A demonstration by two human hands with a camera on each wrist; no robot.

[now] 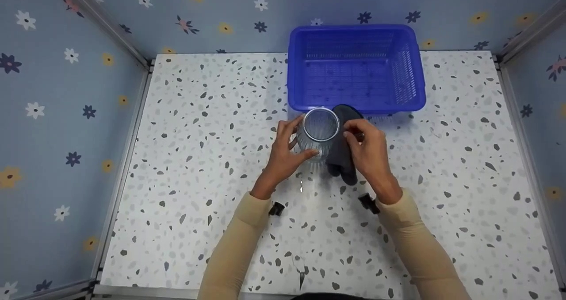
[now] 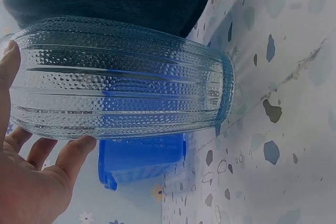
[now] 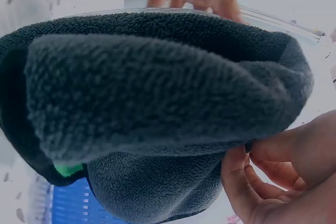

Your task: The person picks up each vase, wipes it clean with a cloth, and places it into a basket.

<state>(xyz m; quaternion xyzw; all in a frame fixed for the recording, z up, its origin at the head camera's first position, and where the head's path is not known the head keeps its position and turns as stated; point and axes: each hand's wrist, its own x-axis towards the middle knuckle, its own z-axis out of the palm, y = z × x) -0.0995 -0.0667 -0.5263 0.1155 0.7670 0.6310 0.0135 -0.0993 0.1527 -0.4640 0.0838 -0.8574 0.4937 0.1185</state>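
Observation:
A clear ribbed glass vase (image 1: 319,147) stands upright on the speckled table, its round mouth facing up. My left hand (image 1: 286,148) holds it around the left side, thumb in front and fingers behind; in the left wrist view its dimpled body (image 2: 121,82) shows from near the mouth down to the base. Against the vase's right side hangs a dark grey fuzzy cloth (image 1: 342,147). My right hand (image 1: 368,147) pinches the cloth's edge between thumb and fingers. Close up in the right wrist view, the cloth (image 3: 157,98) is folded over and hides most of the vase.
A blue plastic basket (image 1: 356,109) with slotted walls stands right behind the vase and cloth, against the flowered back wall (image 1: 230,8). Flowered panels (image 1: 53,127) also close off the left and right sides. The white speckled tabletop (image 1: 199,158) spreads around the hands.

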